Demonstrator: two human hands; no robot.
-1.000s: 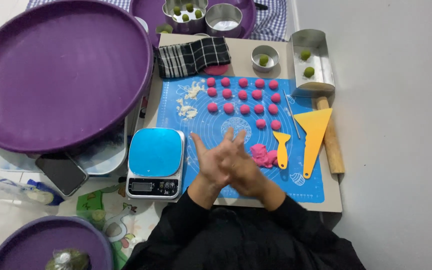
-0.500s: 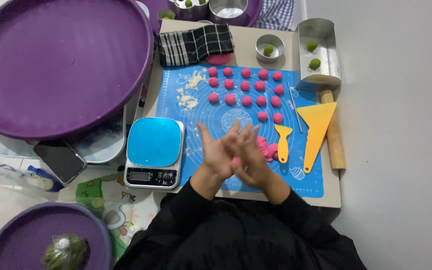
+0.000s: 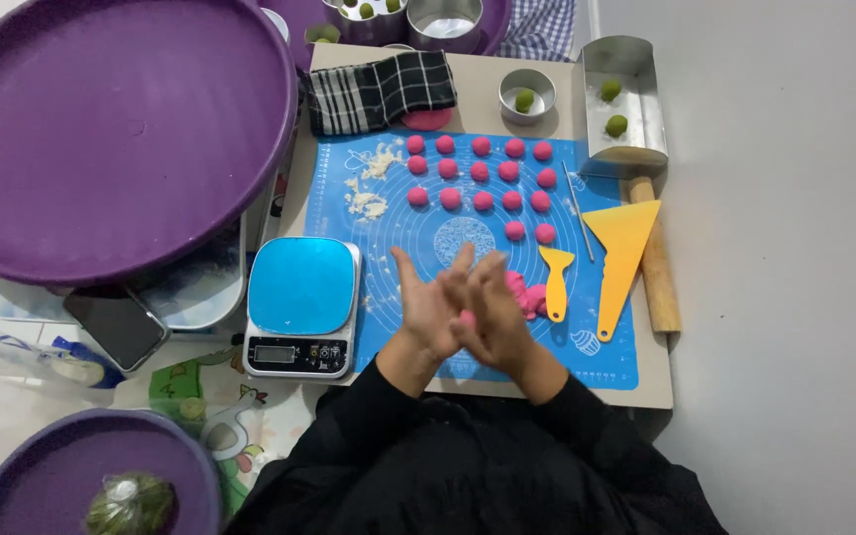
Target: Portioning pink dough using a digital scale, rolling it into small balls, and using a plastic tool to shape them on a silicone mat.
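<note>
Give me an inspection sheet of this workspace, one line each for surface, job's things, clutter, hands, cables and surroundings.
Surface: blue silicone baking mat on a beige board.
Job's things: small pink dough piece pressed between the palms; rows of pink dough balls on the mat; pink dough lump beside the hands.
Clutter: blue-topped kitchen scale, two yellow plastic scrapers, wooden rolling pin, checked cloth, white crumbs.
Hands: left hand and right hand together, palms closed on the dough piece.
Cables: nothing seen.
Surroundings: large purple round tray, dark phone, grey floor.
</note>
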